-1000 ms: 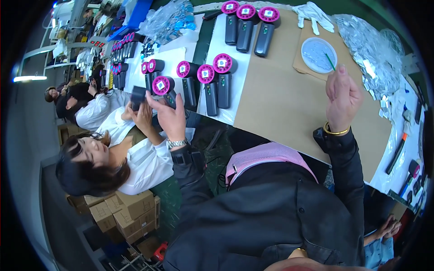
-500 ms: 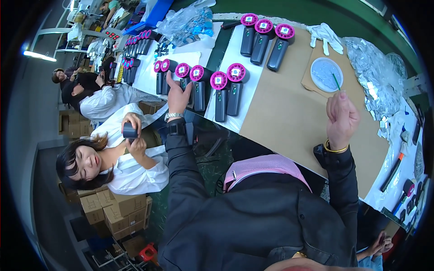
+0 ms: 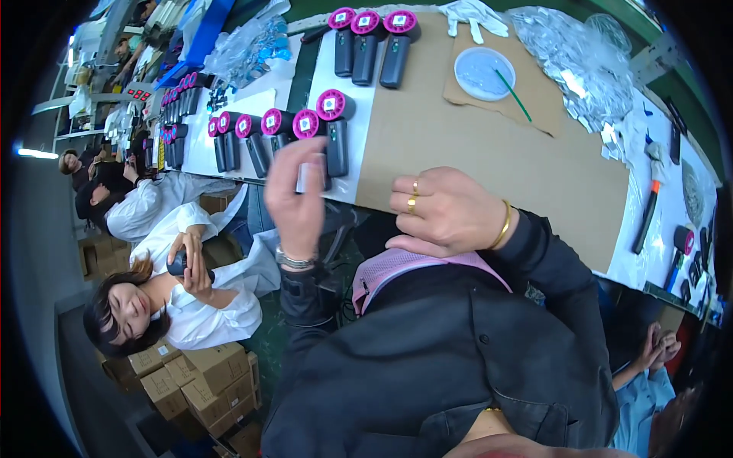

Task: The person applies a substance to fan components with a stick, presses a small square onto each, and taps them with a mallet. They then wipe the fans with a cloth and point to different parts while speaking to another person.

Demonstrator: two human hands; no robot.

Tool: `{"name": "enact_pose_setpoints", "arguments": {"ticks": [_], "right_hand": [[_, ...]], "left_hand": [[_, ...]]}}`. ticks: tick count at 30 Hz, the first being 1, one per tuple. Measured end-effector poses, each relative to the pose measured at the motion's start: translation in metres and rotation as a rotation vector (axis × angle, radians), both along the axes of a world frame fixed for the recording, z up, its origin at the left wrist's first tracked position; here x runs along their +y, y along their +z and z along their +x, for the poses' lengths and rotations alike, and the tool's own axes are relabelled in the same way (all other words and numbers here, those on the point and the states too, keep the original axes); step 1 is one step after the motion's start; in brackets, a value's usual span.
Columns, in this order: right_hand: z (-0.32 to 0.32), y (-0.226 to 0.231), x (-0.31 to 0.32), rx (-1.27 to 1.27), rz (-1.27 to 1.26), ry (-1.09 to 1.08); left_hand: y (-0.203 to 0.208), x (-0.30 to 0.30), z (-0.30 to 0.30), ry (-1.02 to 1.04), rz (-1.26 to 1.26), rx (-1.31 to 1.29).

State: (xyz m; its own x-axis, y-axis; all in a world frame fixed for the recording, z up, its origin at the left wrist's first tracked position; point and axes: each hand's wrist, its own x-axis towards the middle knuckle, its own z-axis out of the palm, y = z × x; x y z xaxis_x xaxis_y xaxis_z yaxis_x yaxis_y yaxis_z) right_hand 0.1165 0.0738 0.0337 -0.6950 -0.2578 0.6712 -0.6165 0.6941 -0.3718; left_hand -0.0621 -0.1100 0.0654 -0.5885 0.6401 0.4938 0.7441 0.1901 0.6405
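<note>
My left hand (image 3: 296, 202), smeared by motion, is raised at the table's near edge in front of the row of handheld fans. A pale patch shows between its thumb and fingers; I cannot make out what it is. Partly behind that hand is a handheld fan (image 3: 306, 124) with a pink round head and dark handle. Another handheld fan (image 3: 333, 126) lies just right of it. My right hand (image 3: 447, 212), palm down with curled fingers, is over the pink mesh waist pouch (image 3: 427, 269). Whatever those fingers may hold is hidden.
Three more fans (image 3: 365, 49) lie farther back. A white bowl (image 3: 485, 74) with a green stick (image 3: 513, 95) rests on cardboard, beside a white glove (image 3: 475, 19) and a plastic bag of silvery pieces (image 3: 573, 65). A co-worker (image 3: 206, 282) sits close on my left.
My right hand has let go of the green stick, now resting in the bowl, and come back to my waist. My left hand has drawn back from the fans. The view has shifted.
</note>
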Motion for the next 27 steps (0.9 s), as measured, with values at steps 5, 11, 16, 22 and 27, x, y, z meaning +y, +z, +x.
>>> {"name": "enact_pose_setpoints", "arguments": {"ticks": [5,11,16,22,27], "right_hand": [[0.007,-0.006,-0.023,-0.008,0.081,-0.001],[0.034,-0.007,-0.051,-0.157,0.189,0.017],[0.051,-0.009,-0.07,-0.145,0.214,0.037],[0.067,-0.004,-0.087,-0.137,0.223,0.02],[0.083,0.0,-0.095,-0.188,0.194,0.005]], "left_hand": [[-0.003,0.009,0.046,-0.447,-0.046,-0.117],[-0.011,-0.022,0.07,-0.543,-0.237,-0.549],[-0.029,-0.039,0.091,-0.593,-0.079,-1.024],[-0.038,-0.058,0.109,-0.618,-0.025,-1.223],[-0.037,-0.058,0.125,-0.602,-0.044,-1.091]]}}
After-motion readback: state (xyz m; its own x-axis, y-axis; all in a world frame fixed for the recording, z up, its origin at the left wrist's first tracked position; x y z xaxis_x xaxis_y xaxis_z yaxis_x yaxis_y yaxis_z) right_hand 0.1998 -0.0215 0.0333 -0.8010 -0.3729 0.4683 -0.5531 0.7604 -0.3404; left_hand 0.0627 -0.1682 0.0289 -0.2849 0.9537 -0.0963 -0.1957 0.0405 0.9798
